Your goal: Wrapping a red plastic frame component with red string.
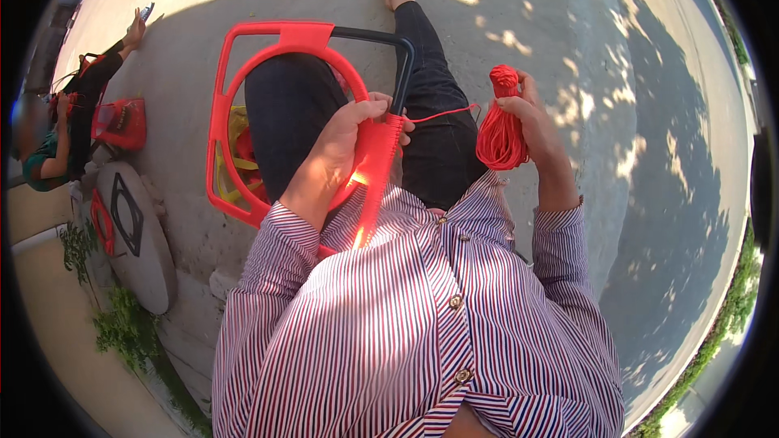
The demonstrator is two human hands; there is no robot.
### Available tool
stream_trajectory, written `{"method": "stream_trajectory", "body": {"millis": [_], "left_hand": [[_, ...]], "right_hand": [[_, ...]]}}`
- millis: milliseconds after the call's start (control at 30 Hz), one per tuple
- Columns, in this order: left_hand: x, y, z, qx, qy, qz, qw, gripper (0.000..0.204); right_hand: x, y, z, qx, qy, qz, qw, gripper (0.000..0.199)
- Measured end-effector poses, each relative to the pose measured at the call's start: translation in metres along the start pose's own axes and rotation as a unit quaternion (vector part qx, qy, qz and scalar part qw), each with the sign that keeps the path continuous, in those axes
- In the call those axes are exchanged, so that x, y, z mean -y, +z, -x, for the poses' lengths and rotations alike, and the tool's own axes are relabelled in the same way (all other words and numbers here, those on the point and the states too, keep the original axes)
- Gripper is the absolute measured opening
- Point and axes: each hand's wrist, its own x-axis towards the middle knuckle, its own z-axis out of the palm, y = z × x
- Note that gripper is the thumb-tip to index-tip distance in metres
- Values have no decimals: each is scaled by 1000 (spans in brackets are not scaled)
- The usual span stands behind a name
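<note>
Over my bent left leg lies a squarish frame [219, 118] with rounded corners and a round ring inside it. Red cord wraps most of it, while a bare black stretch [365, 35] shows at the far right corner. My left hand [341, 136] is closed around the red-wrapped right side, just below the bare black part. To the right, my right hand [531, 118] grips a bundle of red cord [501, 139], bound tight at its top with loops hanging down. A single red strand [445, 113] runs between the bundle and the frame beside my left fingers.
At the far left sits another person [93, 81] with red cord near their hands, beside a red bag or basket [122, 123]. A round grey slab [154, 251] carries a black frame [126, 212] and a red one [103, 221]. Something yellow [238, 150] shows behind my frame.
</note>
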Motion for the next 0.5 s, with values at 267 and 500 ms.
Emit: {"method": "stream_trajectory", "body": {"millis": [267,500], "left_hand": [[19,3,-6,-43,189,-22,981,63],[14,2,-5,66,247,-18,967,79]], "right_hand": [[84,91,-28,71,-332,602,723,44],[34,119,-47,136,-503,629,577,48]]}}
